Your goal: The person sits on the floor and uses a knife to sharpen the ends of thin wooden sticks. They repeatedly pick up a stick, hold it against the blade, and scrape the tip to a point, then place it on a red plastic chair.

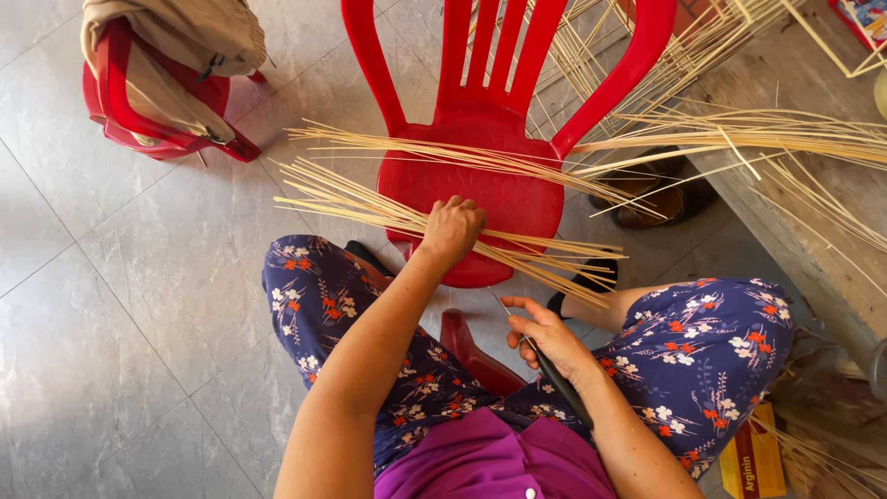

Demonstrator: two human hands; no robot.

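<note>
Many bamboo strips point(434, 217) on red chair point(490, 166), grey tiles point(139, 305).

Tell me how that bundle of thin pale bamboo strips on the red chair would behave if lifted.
The thin pale bamboo strips would probably feel light and bendy, being long and slender. Loose and fanned under the left hand, they would likely scatter across the red plastic chair.

A single head-worn camera is looking steeply down from above a seated person, close over their lap. It is facing forward toward a red chair point(480, 176) filling the upper centre of the frame, with tiled floor point(120, 305) spreading left and a wooden bench point(804, 212) edging the right.
</note>
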